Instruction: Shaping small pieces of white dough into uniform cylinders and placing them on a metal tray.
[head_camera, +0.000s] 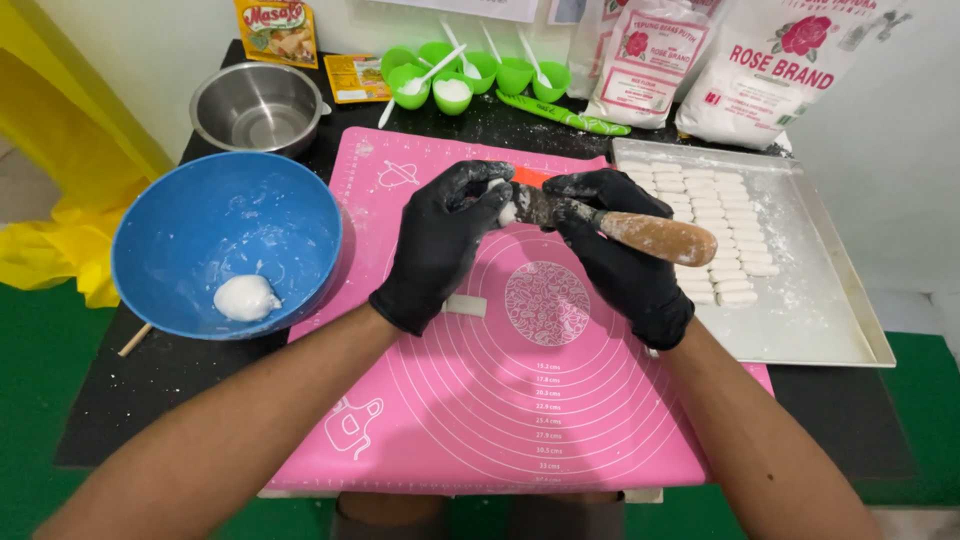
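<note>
Both my hands wear black gloves dusted with flour and meet above the pink silicone mat (470, 420). My right hand (620, 250) grips a knife (640, 232) by its wooden handle, blade pointing left. My left hand (445, 240) pinches a small white dough piece (506, 212) against the blade tip. A short cut strip of white dough (466, 305) lies on the mat just under my left wrist. A lump of white dough (246, 297) rests in the blue bowl (190, 225) at the left.
A metal tray (820, 300) at the right holds rows of small white dough pieces (715, 235). Behind stand a steel bowl (258, 105), several green cups with white spoons (470, 72), flour bags (770, 65) and yellow packets (275, 30). The dark table edge runs near me.
</note>
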